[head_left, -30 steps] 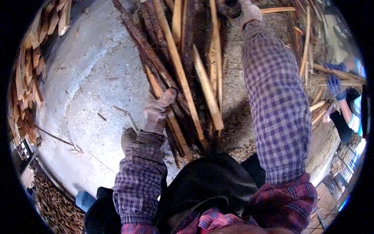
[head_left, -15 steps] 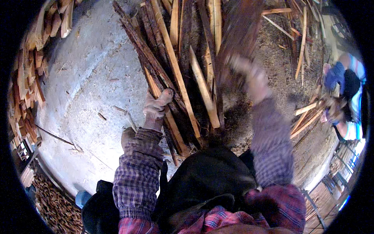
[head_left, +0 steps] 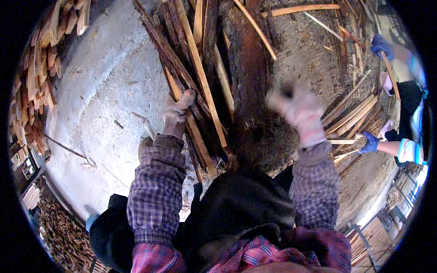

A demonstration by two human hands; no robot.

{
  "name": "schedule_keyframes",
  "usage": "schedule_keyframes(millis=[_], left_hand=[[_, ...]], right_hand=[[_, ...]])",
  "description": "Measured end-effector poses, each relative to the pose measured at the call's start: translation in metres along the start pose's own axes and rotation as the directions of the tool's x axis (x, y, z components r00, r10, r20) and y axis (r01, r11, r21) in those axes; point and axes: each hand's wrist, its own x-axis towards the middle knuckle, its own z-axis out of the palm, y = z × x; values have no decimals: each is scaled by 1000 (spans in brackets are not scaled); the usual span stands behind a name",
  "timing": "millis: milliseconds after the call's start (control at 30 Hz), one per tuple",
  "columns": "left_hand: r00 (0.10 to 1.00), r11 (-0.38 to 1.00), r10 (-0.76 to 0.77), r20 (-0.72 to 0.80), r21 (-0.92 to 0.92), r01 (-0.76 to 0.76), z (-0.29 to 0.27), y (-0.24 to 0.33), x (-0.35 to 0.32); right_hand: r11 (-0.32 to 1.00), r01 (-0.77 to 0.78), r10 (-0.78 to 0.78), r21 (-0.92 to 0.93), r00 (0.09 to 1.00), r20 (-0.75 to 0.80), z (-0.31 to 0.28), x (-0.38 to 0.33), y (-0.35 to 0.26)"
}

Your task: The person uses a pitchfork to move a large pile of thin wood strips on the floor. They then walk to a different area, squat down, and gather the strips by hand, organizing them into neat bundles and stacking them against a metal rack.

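Note:
In front of me lies a bundle of long rough wood strips (head_left: 198, 63), some pale and some dark with bark. My left hand (head_left: 176, 111), in a pale glove, is closed round the pale strip (head_left: 195, 136) at the bundle's left edge, its thumb beside a dark bark strip (head_left: 175, 68). To the right of these strips, a wide dark bark-covered slab (head_left: 250, 68) runs away from me. My right hand (head_left: 300, 109), gloved too, is just right of this slab, apart from it. Its fingers are smeared by motion.
Stacked split wood (head_left: 38, 86) stands at the far left. On the right a person in blue gloves (head_left: 371, 143) handles thin strips, near a fan of loose strips (head_left: 357, 116). Another pale strip (head_left: 300, 10) lies at the far right. Grey concrete floor (head_left: 100, 100) spreads on the left.
The wide dark slab, blurred before, now lies still and farther left. My right hand has come down toward me, off it. One pale strip now lies across the slab's far end. My left hand keeps its hold.

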Motion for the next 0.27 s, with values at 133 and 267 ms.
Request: schedule_keyframes(millis=[133, 267], left_hand=[[972, 857, 201, -125, 504, -112, 42, -2, -9], [973, 927, 229, 35, 296, -229, -27, 2, 24]], right_hand=[[949, 312, -214, 40, 734, -644, -14, 80, -47], [938, 307, -333, -161, 673, -660, 33, 185, -60]])
